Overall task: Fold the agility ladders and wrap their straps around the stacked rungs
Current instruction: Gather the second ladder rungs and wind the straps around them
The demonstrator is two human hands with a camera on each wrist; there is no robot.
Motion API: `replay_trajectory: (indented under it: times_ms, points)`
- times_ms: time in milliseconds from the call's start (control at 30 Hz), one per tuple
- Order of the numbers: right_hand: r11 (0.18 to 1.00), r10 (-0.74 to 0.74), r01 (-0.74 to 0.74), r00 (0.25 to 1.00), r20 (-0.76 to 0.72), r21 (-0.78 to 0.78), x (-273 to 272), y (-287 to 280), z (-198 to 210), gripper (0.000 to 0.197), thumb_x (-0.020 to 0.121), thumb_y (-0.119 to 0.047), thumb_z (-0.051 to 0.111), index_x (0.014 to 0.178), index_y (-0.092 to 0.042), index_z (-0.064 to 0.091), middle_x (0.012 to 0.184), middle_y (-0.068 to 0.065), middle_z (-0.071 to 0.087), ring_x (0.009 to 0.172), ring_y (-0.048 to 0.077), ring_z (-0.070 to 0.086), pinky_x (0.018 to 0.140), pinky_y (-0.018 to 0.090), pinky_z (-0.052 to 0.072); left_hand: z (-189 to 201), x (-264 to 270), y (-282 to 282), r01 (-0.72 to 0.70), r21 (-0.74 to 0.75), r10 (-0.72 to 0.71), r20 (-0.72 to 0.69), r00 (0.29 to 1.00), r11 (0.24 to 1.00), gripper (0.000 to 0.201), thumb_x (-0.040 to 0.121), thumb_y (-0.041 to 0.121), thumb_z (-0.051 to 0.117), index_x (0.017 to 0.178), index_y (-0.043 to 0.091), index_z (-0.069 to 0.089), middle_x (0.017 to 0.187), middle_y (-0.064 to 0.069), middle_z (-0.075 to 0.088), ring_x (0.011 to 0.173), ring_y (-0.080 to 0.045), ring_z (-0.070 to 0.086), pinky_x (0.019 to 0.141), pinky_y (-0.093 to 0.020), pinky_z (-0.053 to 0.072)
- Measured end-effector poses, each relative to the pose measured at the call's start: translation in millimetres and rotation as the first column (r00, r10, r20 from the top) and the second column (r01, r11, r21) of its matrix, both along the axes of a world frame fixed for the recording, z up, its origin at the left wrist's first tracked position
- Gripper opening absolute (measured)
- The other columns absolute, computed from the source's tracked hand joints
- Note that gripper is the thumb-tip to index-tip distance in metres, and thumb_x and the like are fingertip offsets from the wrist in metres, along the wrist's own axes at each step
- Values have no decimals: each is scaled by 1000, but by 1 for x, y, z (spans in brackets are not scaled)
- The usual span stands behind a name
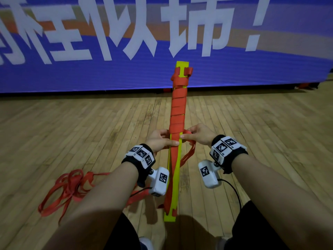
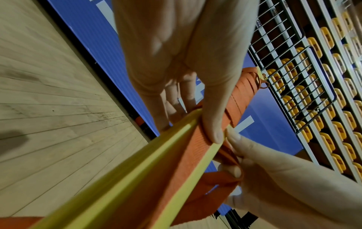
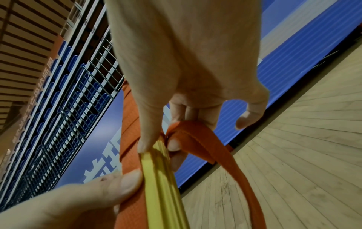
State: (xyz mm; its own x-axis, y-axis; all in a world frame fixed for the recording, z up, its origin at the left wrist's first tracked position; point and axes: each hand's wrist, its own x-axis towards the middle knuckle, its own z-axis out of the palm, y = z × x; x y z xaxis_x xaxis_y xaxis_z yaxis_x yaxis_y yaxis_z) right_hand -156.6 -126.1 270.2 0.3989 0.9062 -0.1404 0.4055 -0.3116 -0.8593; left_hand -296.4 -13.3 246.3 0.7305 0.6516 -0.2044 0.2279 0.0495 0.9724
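A stack of yellow rungs (image 1: 175,179) is held lengthwise in front of me above the floor. Its far half is wound with orange strap (image 1: 178,109). My left hand (image 1: 160,139) grips the stack at mid-length, thumb (image 2: 212,122) pressed on the strap on top, fingers underneath. My right hand (image 1: 195,135) pinches a loop of the orange strap (image 3: 197,136) at the stack's right edge, its thumb (image 3: 149,136) against the yellow rungs (image 3: 162,178). The strap (image 2: 176,162) runs along the bare near half of the rungs (image 2: 109,178). A loose length hangs from the right hand (image 1: 187,156).
More loose orange strap (image 1: 66,186) lies tangled on the wooden floor (image 1: 72,127) at my lower left. A blue banner with white characters (image 1: 108,51) stands along the far edge of the floor. Railings and rows of seats (image 2: 313,77) rise behind it. My knees are at the bottom.
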Motion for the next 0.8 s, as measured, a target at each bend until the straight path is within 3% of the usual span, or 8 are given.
replay_trajectory:
  times_ms: [67,167,333,467,533,633,800]
  points:
    - [1000,-18,18,1000,-4,-2,-1,1,1,18,87,-29,67,74,-17,67,49,-15,62,54,1,54,53,10,42,-1,2,0,-22,11,22,-9,1000,1000,54,69,-4,80,118,4,60,113,-15,66,101,-24,67,81,-31,56]
    - [999,-43,44,999,29,-14,-4,4,0,24,84,-36,69,70,-17,67,46,-12,61,51,3,54,56,15,43,-4,4,0,-62,60,63,-23,998,996,54,65,-2,83,113,4,61,114,-16,65,103,-26,66,89,-40,55]
    - [996,-90,90,988,123,1,-6,7,-3,31,79,-40,73,62,-16,63,59,4,60,53,11,52,59,25,44,-4,9,-2,-79,149,84,-28,996,986,52,63,3,86,107,8,61,109,-10,64,99,-20,63,86,-34,54]
    - [996,-88,85,993,81,35,-4,5,-2,27,79,-38,73,71,-13,69,79,15,70,59,13,55,65,29,49,-3,6,2,44,187,-40,-27,999,981,51,67,9,84,111,15,58,113,-6,62,108,-18,59,97,-38,49]
    - [995,-89,85,993,76,43,-2,4,-3,31,80,-37,73,83,-7,73,88,16,72,64,15,58,71,35,52,-1,2,1,124,135,-123,-11,992,983,54,72,5,80,119,13,54,114,-6,62,111,-18,58,100,-37,47]
    - [996,-88,85,993,73,39,0,2,-1,34,81,-35,72,92,-3,73,87,11,73,66,15,59,72,32,53,0,-3,0,254,-18,-252,71,965,967,56,80,-7,66,129,11,45,110,-15,65,107,-24,63,99,-37,48]
    - [998,-54,54,998,14,31,3,-3,0,19,82,-32,72,79,-14,71,79,2,69,66,14,58,72,30,51,-1,-8,2,350,-98,-338,123,933,932,44,85,-12,55,117,16,48,93,-11,73,92,-20,69,88,-30,54]
